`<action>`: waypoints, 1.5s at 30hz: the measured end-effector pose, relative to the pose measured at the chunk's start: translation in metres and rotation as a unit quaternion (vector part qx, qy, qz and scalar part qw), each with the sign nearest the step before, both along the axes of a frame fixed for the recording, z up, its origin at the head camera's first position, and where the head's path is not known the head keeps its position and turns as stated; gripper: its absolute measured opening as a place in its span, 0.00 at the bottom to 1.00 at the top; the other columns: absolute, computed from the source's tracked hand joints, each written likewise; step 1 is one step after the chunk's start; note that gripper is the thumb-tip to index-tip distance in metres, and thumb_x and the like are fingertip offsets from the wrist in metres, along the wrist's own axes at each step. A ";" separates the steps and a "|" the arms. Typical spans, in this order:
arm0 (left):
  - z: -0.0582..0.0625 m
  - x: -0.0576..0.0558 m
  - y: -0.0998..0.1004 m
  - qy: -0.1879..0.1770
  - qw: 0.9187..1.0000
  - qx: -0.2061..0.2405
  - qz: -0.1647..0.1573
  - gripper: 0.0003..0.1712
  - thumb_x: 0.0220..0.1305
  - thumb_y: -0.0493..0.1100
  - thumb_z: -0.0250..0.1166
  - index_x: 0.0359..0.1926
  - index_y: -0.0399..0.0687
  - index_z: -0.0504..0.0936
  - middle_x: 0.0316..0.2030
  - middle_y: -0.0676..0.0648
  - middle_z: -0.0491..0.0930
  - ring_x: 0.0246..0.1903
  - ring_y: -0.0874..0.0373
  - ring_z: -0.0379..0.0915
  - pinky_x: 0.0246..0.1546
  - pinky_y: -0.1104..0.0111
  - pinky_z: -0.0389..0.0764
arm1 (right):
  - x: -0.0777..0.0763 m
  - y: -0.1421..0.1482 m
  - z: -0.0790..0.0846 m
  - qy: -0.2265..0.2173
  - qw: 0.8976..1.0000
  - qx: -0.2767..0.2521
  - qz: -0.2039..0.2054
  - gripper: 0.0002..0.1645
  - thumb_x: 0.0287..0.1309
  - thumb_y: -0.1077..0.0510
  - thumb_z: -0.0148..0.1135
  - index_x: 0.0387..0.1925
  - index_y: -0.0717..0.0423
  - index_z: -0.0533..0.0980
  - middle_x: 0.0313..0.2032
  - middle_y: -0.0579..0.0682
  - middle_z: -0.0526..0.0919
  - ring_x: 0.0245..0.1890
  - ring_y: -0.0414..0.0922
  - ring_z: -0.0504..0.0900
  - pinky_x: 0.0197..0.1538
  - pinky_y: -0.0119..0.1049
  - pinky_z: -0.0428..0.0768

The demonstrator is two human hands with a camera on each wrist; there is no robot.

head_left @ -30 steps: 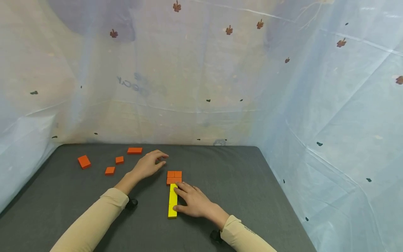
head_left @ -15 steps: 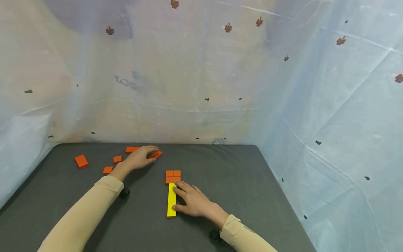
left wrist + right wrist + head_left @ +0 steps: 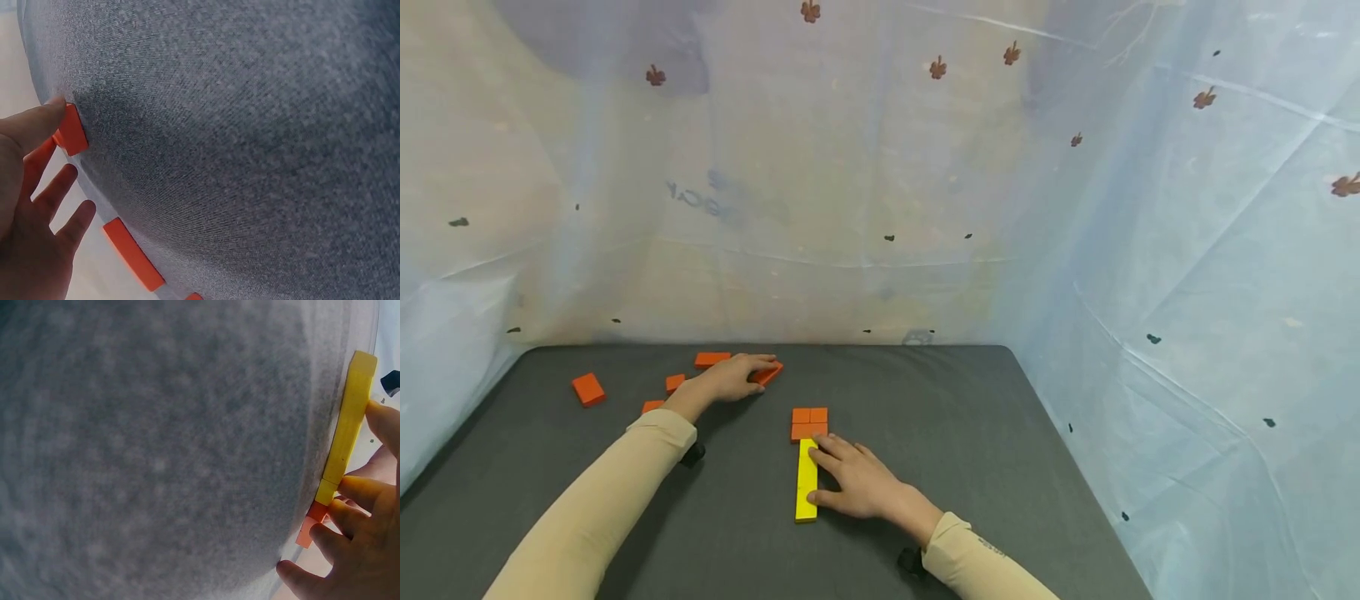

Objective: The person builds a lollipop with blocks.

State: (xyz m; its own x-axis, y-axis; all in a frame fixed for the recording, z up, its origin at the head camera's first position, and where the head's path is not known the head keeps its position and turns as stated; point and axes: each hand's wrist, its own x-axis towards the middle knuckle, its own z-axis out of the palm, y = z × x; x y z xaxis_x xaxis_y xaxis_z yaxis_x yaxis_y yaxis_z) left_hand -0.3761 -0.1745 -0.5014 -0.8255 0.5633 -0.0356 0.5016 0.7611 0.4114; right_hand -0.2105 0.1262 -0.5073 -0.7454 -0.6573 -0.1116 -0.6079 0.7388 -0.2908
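Observation:
My left hand [image 3: 728, 379], at the back of the dark table, pinches an orange block [image 3: 75, 130] between thumb and index finger; its other fingers spread loosely. In the head view that block [image 3: 767, 374] partly hides under the fingers. My right hand [image 3: 857, 479] rests at the right side of a long yellow strip [image 3: 806, 496], thumb and fingertips touching it. The right wrist view shows a seam across the yellow strip [image 3: 345, 431] near its orange end. Against the strip's far end sits a square of flat orange blocks [image 3: 809, 423], two small ones behind a wider one.
Left of my left hand lie loose orange blocks: a rectangle [image 3: 711, 359] at the back, a small one [image 3: 675, 382], another [image 3: 652, 407] partly behind the forearm, and a larger one [image 3: 588, 389] farthest left. Pale plastic sheeting [image 3: 790, 208] hangs behind the dark table [image 3: 962, 433].
My left hand has moved back and left and now pinches an orange block at the table's back. The right hand stays on the yellow strip; the orange square keeps its place.

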 end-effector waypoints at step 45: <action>-0.008 0.051 0.019 0.095 0.995 0.005 -0.009 0.27 0.65 0.53 0.75 0.61 0.47 0.85 0.55 0.42 0.78 0.50 0.47 0.78 0.51 0.49 0.83 | 0.000 0.000 0.001 0.006 1.000 0.006 0.000 0.44 0.74 0.33 0.56 0.81 0.47 0.61 0.82 0.46 0.54 0.80 0.48 0.55 0.75 0.59 0.64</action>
State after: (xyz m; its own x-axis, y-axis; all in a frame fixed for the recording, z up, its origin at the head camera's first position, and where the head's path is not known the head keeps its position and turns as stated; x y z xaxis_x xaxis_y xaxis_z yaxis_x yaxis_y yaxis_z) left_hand -0.3254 -0.1553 -0.5091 -0.8068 0.5774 0.1255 0.5842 0.7476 0.3160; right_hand -0.2110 0.1258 -0.5064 -0.7463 -0.6564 -0.1101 -0.6117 0.7417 -0.2752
